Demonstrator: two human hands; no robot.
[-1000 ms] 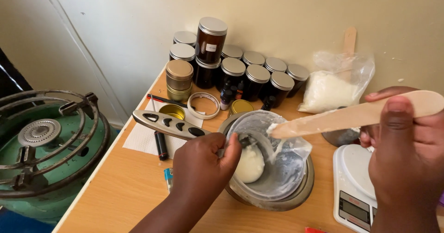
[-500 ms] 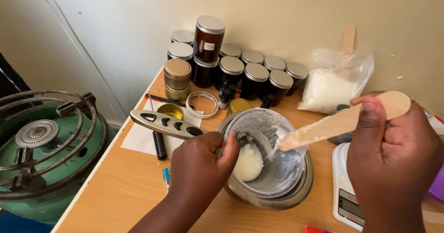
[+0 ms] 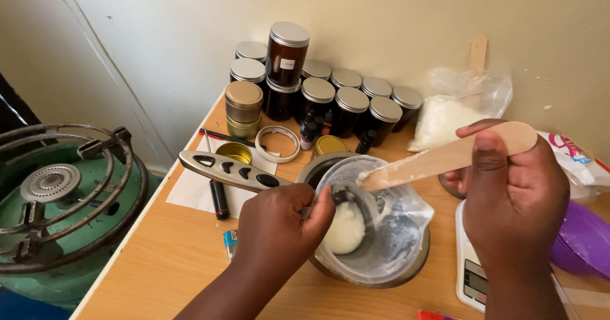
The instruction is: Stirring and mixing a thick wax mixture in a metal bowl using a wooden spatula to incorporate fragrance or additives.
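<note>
Left hand (image 3: 279, 221) closed on a scoop (image 3: 346, 221) of white wax inside the plastic-lined bowl (image 3: 381, 266), bench centre. Right hand (image 3: 515, 193), at 3 o'clock, grips a wooden spatula (image 3: 445, 157), tip over the bowl.

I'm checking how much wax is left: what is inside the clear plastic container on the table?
Inside the clear plastic container: a black scoop holding a white lump, gripped by the left hand. White smears coat the walls; its bottom is hidden.

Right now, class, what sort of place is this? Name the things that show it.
Probably a small home workshop for making candles or balms: rows of lidded dark jars, a bag of white flakes, a digital scale and a gas burner.
</note>
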